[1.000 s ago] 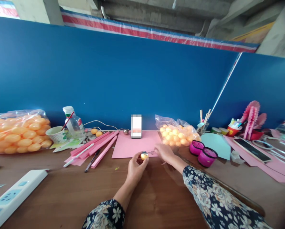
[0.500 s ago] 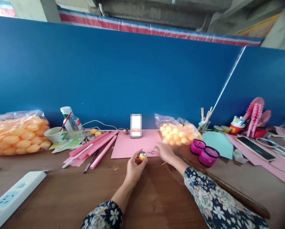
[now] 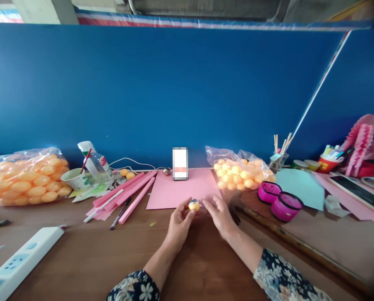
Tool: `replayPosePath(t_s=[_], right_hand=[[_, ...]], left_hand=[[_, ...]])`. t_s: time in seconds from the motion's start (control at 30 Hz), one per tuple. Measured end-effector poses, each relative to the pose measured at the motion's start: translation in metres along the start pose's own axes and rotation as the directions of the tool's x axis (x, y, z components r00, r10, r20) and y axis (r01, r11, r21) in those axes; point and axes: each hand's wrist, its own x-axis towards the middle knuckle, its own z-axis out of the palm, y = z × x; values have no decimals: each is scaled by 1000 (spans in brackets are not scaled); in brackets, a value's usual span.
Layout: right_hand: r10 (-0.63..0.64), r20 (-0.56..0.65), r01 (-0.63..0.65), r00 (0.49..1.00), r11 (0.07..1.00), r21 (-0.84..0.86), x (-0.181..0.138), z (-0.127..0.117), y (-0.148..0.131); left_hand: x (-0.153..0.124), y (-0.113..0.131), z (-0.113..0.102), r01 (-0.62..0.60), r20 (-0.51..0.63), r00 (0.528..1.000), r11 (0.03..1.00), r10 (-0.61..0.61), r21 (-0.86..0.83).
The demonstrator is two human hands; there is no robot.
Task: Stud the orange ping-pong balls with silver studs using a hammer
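My left hand point(image 3: 179, 223) is closed round a small orange ball point(image 3: 194, 205) whose top is covered in shiny silver. It holds the ball just over the front edge of a pink paper sheet point(image 3: 180, 190). My right hand point(image 3: 220, 215) is beside the ball on its right, thumb and fingertips pinched together. Whatever is between those fingertips is too small to name. Another silvery ball point(image 3: 166, 171) rests at the back of the sheet, beside an upright phone-like device point(image 3: 180, 164) with a blurred screen.
Clear bags of orange balls stand left point(image 3: 26, 184) and right point(image 3: 237, 173). Pink paper strips point(image 3: 133, 190), a pen point(image 3: 120, 213) and a power strip point(image 3: 26, 255) lie left. On the right are a long wooden handle point(image 3: 287, 236) and magenta rings point(image 3: 285, 207). A blue partition point(image 3: 174, 92) closes the back.
My right hand has come from small silvery bits on the pink sheet toward the ball, its fingertips now pinched beside it. My left hand still holds the ball. The view has shifted slightly.
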Motion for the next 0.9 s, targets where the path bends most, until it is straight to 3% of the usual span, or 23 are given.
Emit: replayPosePath(t_s=[0.43, 0.67, 0.9], right_hand=[[158, 53, -166, 986, 957, 238, -5, 2, 11], [110, 162, -153, 981, 948, 279, -4, 5, 5], [90, 164, -133, 982, 951, 280, -6, 6, 0]], left_hand=[[6, -2, -4, 66, -71, 995, 992, -74, -112], [4, -2, -3, 67, -31, 997, 996, -69, -61], [3, -1, -2, 57, -49, 997, 998, -57, -7]])
